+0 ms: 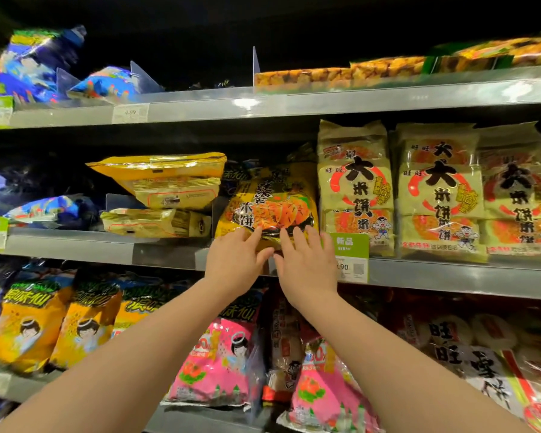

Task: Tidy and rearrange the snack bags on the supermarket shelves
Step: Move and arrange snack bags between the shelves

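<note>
A yellow and black rice cracker bag (270, 201) with an orange picture stands upright at the front of the middle shelf (450, 276). My left hand (236, 260) and my right hand (306, 264) rest side by side against its lower edge, fingers spread and fingertips touching the bag. Neither hand wraps around it. Left of it lie stacked yellow bags (166, 182) on their sides. To its right stand pale yellow rice cracker bags (356, 182) in upright rows.
The top shelf (325, 101) carries blue bags (35, 67) at left and flat orange packs (388, 70) at right. Below, orange bags (28, 323) and pink bags (219, 360) fill the lower shelf. A green price tag (352, 248) hangs beside my right hand. Clear dividers (256, 64) separate the rows.
</note>
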Demonstrator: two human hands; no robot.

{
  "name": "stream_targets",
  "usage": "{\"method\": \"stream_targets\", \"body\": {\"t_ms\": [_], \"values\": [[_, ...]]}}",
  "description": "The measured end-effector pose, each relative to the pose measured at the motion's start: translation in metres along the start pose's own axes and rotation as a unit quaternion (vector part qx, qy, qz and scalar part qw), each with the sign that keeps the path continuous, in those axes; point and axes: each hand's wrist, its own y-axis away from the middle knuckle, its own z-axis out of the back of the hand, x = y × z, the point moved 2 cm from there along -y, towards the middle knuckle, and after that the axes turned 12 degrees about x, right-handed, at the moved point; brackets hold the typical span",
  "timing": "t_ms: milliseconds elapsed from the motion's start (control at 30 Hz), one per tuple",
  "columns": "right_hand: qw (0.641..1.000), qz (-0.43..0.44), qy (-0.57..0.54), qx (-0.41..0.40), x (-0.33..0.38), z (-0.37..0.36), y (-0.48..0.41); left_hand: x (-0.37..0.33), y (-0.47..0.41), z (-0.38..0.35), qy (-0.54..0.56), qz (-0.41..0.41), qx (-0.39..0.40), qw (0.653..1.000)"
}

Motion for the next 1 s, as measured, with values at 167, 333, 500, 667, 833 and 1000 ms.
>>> {"method": "stream_targets", "body": {"t_ms": [167,333,500,667,833,1000], "values": [[0.990,-0.016,0.064,0.125,0.011,0.015,-0.022,-0.006,-0.021,0.012,-0.028,0.040,0.049,0.998],[0.969,-0.042,0.043,0.241,0.009,0.012,-0.041,-0.009,-0.036,0.005,-0.023,-0.012,0.230,0.973],[0.968,-0.025,-0.016,0.248,0.003,0.006,-0.048,-0.004,-0.049,-0.004,0.004,-0.002,0.279,0.960],[0.974,-0.023,-0.082,0.210,0.003,0.003,-0.047,0.006,-0.036,0.001,0.101,0.038,0.154,0.982],[0.977,0.052,-0.206,0.013,0.025,-0.001,-0.031,0.024,-0.005,0.044,0.068,-0.022,-0.160,0.985],[0.955,0.074,-0.286,0.035,0.046,0.000,-0.028,0.067,-0.019,0.088,-0.005,0.096,-0.202,0.975]]}}
